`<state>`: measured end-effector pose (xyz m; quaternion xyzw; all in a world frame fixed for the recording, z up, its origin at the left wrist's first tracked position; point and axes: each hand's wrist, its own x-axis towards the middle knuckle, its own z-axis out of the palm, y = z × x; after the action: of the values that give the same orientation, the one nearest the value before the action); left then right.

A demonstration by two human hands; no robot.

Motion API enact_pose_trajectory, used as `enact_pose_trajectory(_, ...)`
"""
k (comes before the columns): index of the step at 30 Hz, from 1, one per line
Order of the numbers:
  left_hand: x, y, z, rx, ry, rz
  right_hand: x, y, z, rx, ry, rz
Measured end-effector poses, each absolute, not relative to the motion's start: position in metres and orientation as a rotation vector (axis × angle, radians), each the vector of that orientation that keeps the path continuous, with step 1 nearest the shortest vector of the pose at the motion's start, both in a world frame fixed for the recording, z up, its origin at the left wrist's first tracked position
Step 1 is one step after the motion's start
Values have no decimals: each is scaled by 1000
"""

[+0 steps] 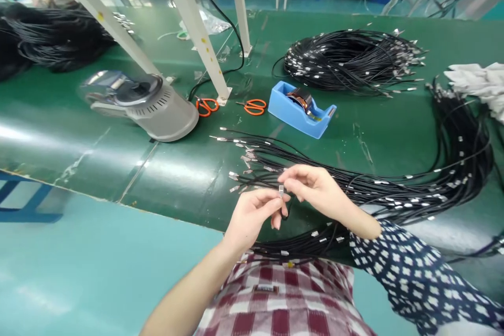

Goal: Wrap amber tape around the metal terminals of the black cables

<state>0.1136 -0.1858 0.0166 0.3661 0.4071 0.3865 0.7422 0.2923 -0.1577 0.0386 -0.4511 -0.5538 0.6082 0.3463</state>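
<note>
My left hand [255, 212] pinches a small silvery connector [281, 189] at the end of a black cable, thumb and forefinger closed on it. Just above it, the fingertips of my right hand [311, 189] are pressed together; what they hold, if anything, is too small to make out. Behind both hands a bundle of black cables [378, 181] with white tags and bare metal ends spreads across the green table. More black cables [303, 241] lie along the near edge against the checked apron.
A blue tape dispenser [297, 115] with amber tape stands beyond my hands. Orange-handled scissors [255, 107] and a second orange pair [207, 107] lie near a grey machine [157, 107]. A coiled cable bundle [346, 60] sits at the back. White posts [200, 26] rise from the table [189, 168].
</note>
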Motion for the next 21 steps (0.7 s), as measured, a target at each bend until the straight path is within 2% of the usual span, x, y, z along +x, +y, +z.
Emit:
enact_pose_trajectory(3, 119, -186, 13, 750, 870, 806, 289, -154, 36, -1117, -1394, 1703)
enact_pose_trajectory(11, 122, -185, 7, 611, 798, 805, 307, -155, 27, -1285, -1401, 1614)
enact_pose_trajectory(21, 123, -185, 5, 641, 819, 834, 299, -165, 12, -1195, -1299, 1779)
